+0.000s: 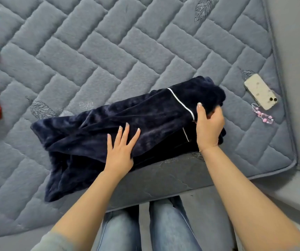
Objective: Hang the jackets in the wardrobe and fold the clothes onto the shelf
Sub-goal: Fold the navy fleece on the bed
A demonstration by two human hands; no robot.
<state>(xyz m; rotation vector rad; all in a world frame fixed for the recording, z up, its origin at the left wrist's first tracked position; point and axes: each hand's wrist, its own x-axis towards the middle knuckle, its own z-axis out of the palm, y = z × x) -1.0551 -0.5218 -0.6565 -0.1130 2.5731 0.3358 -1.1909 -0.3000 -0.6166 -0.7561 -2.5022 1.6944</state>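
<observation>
fabric lay long across the frame's middle: the navy velvet garment (127, 134) on the quilted mattress (109, 51), its long axis running from lower left up to right. left hand (121, 149) pressed flat on its centre, fingers straight. right hand (208, 124) gripped the bunched right end, nearest for the next fold leftward.
</observation>
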